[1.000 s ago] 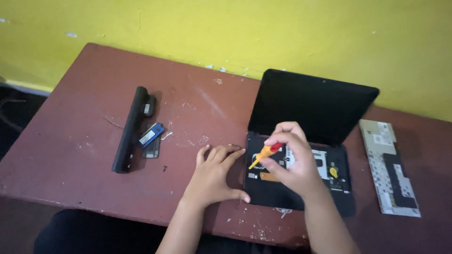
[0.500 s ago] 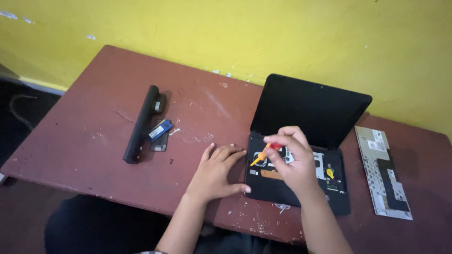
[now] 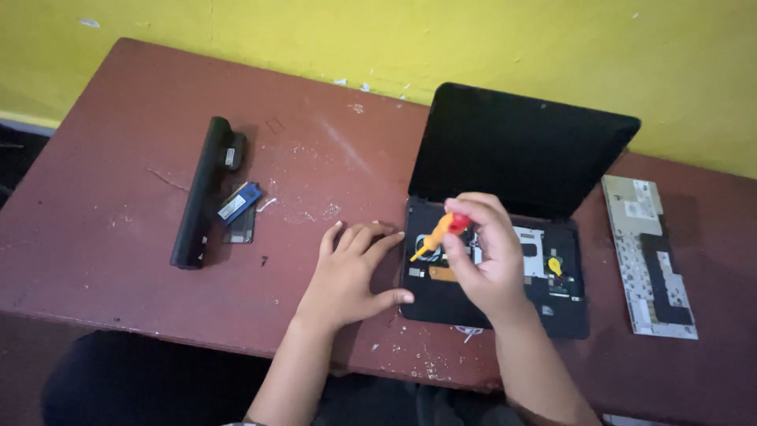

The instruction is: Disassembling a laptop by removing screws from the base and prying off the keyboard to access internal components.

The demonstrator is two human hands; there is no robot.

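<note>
A small black laptop [image 3: 552, 308] lies open on the reddish-brown table [image 3: 142, 118], its keyboard removed and its inner parts bare. My right hand [image 3: 485, 256] is closed around a little screwdriver [image 3: 436, 235] with a yellow and red handle, its tip angled down to the left onto the laptop's base. My left hand [image 3: 347, 272] rests flat on the table, fingers spread, touching the laptop's left edge.
A long black battery [image 3: 199, 191] and a small blue-labelled memory card [image 3: 238, 203] lie at the left. The removed keyboard [image 3: 648, 256] lies face down at the right. A yellow wall [image 3: 473, 39] runs behind the table.
The view has shifted slightly. Both hands stay at the laptop, the right hand still working the screwdriver over the base.
</note>
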